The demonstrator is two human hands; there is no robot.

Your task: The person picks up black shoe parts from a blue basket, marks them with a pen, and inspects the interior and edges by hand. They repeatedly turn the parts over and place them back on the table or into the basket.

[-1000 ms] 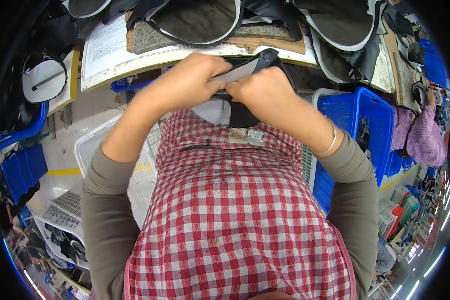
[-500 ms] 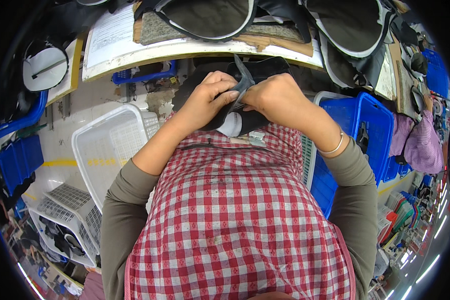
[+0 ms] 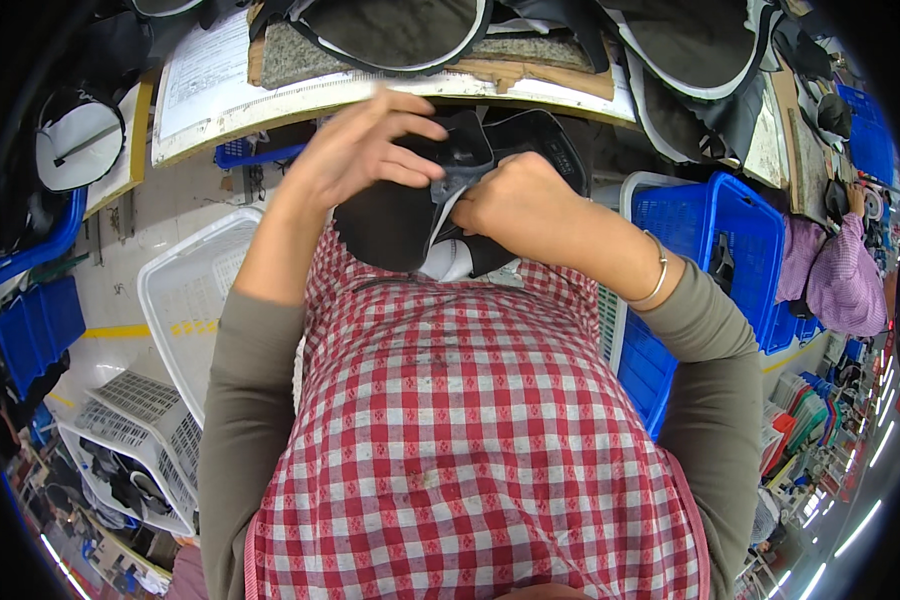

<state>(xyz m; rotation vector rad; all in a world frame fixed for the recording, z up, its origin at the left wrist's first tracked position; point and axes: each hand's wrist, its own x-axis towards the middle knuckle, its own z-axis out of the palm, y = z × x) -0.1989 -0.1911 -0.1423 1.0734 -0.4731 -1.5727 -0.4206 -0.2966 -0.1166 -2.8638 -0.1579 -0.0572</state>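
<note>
A floppy black piece with pale lining, which looks like a shoe upper (image 3: 382, 228), lies at my lap against the apron, below the table edge. My right hand (image 3: 527, 207) is closed, its fingers pinching a fold of this piece near the pale lining. Just above the piece's left side, my left hand (image 3: 375, 150) is raised with fingers spread and nothing in them. A small white rounded part (image 3: 450, 262) shows at the piece's near end. The fingertips of my right hand are partly hidden by the fold.
Across the front runs a worn white table (image 3: 300, 115), bearing a grey padded board (image 3: 350, 68) and large black pieces with white edges (image 3: 395, 30). A white crate (image 3: 185, 270) stands left, a blue crate (image 3: 745, 235) right. Farther right a co-worker's purple sleeve (image 3: 850, 285) shows.
My left hand has let go of the black piece and lifted up and left, its fingers opening. The piece now spreads wider to the left. My right hand keeps its grip.
</note>
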